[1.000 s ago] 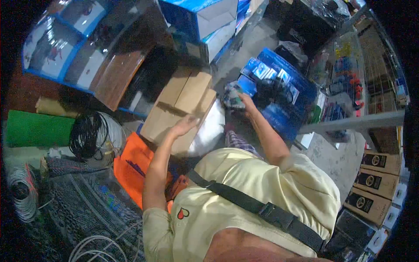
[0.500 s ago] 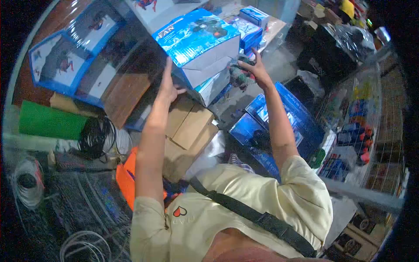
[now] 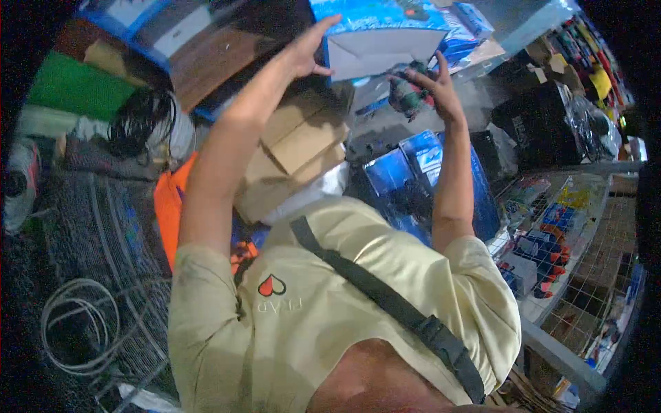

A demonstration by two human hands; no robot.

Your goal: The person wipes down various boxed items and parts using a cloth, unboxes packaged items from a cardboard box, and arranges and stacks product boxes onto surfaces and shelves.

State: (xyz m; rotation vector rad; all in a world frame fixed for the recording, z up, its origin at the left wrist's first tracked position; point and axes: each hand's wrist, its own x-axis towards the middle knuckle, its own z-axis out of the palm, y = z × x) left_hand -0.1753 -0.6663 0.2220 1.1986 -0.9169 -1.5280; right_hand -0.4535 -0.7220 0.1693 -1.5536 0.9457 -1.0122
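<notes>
A blue fan box (image 3: 385,54) with a white near side is at the top of the view, its far part cut off by the edge. My left hand (image 3: 306,56) grips its left edge, fingers along the side and thumb at the lower corner. At the right lower corner is my right hand (image 3: 441,89), one finger up against the box and the thumb pointing inward below it. Behind that thumb, a dark green and red item (image 3: 411,100) is partly hidden.
Brown cartons (image 3: 303,141) stand between my arms. Dark blue boxes (image 3: 392,182) lie by my right forearm. More blue packages (image 3: 465,31) sit behind the fan box. A wire rack (image 3: 578,234) is at right, and a coil of pale cable (image 3: 79,323) lies at lower left.
Both hands have closed in from beside the fan box onto its sides. The view has tilted down, so the box and hands now sit higher and farther right in it.
</notes>
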